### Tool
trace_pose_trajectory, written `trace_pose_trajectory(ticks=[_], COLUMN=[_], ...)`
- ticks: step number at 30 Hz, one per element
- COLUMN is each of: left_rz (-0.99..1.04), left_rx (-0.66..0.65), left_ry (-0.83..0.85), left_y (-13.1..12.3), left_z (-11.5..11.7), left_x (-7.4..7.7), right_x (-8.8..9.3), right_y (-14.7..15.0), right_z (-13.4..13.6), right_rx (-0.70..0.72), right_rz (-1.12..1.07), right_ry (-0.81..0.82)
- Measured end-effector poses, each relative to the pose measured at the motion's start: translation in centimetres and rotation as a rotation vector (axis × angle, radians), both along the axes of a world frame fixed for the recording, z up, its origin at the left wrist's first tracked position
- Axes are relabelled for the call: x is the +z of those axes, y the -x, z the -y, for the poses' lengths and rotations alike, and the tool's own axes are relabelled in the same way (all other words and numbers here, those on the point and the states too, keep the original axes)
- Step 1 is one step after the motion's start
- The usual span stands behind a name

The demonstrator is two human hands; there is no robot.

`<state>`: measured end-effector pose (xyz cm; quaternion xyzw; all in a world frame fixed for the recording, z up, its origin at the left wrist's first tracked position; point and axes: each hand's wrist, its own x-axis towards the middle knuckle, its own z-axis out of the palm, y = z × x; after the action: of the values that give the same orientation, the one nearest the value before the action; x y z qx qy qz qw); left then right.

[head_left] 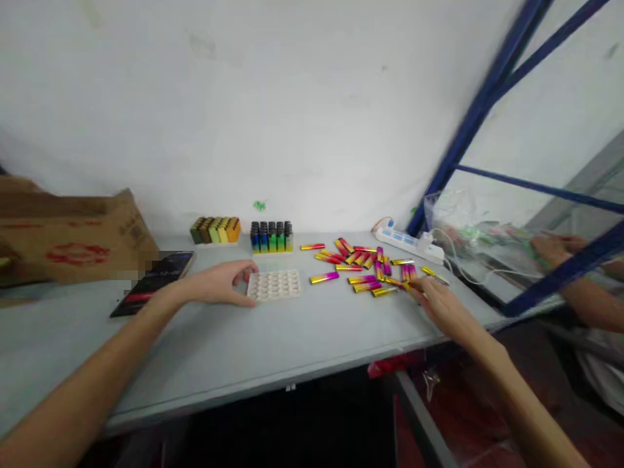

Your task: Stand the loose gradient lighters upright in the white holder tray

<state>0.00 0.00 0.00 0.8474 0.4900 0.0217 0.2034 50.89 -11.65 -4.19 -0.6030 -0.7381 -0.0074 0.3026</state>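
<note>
My left hand [224, 281] curves round the left end of a white tray [275, 285] with rows of round holes, which lies flat on the table. Thumb and fingers touch its corners. At the right edge of a loose pile, my right hand [436, 302] pinches a shiny yellow lighter-shaped tube [400, 284]; its far end is partly hidden by my fingers. Similar tubes in yellow-red [348, 267] and yellow-purple [367, 286] lie scattered between my hands. Behind the tray stands a block of upright blue-green lighter-like pieces [272, 238] with black tops.
Yellow-brown pieces [216, 230] stand in another tray by the wall. On the left are a cardboard box [73, 240] and a dark tablet-like device [156, 281]. A power strip [409, 244], its cable and a blue metal frame [453, 146] border the right; another person's hands [560, 250] are beyond.
</note>
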Motion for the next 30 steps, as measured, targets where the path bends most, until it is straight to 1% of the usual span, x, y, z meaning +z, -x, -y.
trace_pose_trajectory(ticks=[3, 5, 7, 9, 13, 16, 19, 21, 24, 26, 30], left_rz=[0.043, 0.074, 0.095, 0.098, 0.115, 0.167, 0.235, 0.245, 0.250, 0.246, 0.227], left_rx=[0.002, 0.000, 0.001, 0.006, -0.010, 0.009, -0.018, -0.024, -0.036, -0.046, -0.048], left_ry=[-0.009, -0.017, -0.025, -0.038, -0.103, -0.171, -0.262, -0.292, -0.297, -0.292, -0.278], left_y=[0.0, 0.0, -0.1, -0.1, -0.6, -1.5, -2.5, -3.0, -3.1, -3.0, -2.8], left_z=[0.1, 0.2, 0.2, 0.3, 0.6, 0.9, 1.0, 0.9, 0.7, 0.6, 0.5], left_x=[-0.1, -0.2, -0.3, -0.4, -1.0, -1.8, -2.6, -3.0, -3.4, -3.5, -3.3], right_x=[1.0, 1.6, 2.3, 2.9, 4.0, 4.3, 4.1, 3.7, 2.8, 2.3, 2.2], right_y=[3.5, 6.3, 9.2, 12.0, 16.6, 19.7, 22.5, 24.0, 24.9, 24.8, 24.3], right_z=[0.4, 0.0, -1.1, -2.7, -7.0, -10.4, -12.7, -13.2, -12.9, -12.3, -11.2], right_rx=[0.085, 0.207, 0.305, 0.355, 0.376, 0.467, 0.567, 0.643, 0.728, 0.726, 0.643], right_rz=[-0.269, -0.531, -0.756, -0.863, -0.961, -0.998, -0.963, -0.940, -0.935, -0.946, -0.979], right_ry=[0.093, 0.187, 0.286, 0.316, 0.261, 0.273, 0.271, 0.287, 0.302, 0.309, 0.336])
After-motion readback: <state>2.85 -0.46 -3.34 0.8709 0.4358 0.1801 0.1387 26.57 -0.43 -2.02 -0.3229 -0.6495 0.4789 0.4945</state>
